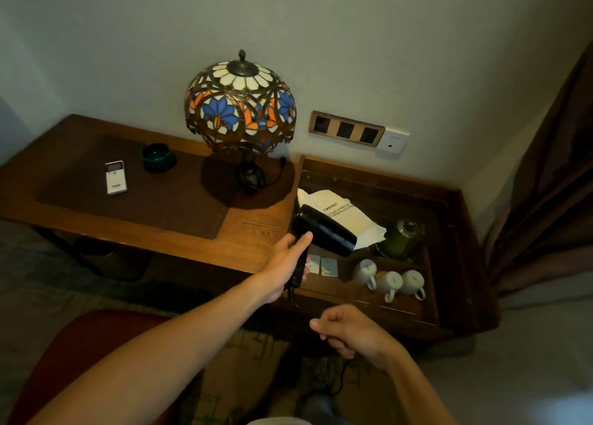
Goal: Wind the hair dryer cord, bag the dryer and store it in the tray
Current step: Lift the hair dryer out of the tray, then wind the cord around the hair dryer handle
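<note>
My left hand [286, 266] grips the handle of a black hair dryer [327, 232], barrel pointing right, held over the left part of a dark wooden tray [449, 258]. Below it, my right hand [349, 331] is closed on the black cord [340, 376], which hangs down from the fist toward the floor. The stretch of cord between dryer handle and fist is barely visible. A white printed bag [343, 214] lies crumpled in the tray just behind the dryer.
In the tray stand a green tin [402, 238], three white mugs [390, 282] and small packets [324, 266]. On the wooden desk [250, 232] sit a stained-glass lamp [240, 107], a remote [115, 177] and a dark bowl [158, 157]. Wall sockets [346, 129] above; curtain [552, 200] at right.
</note>
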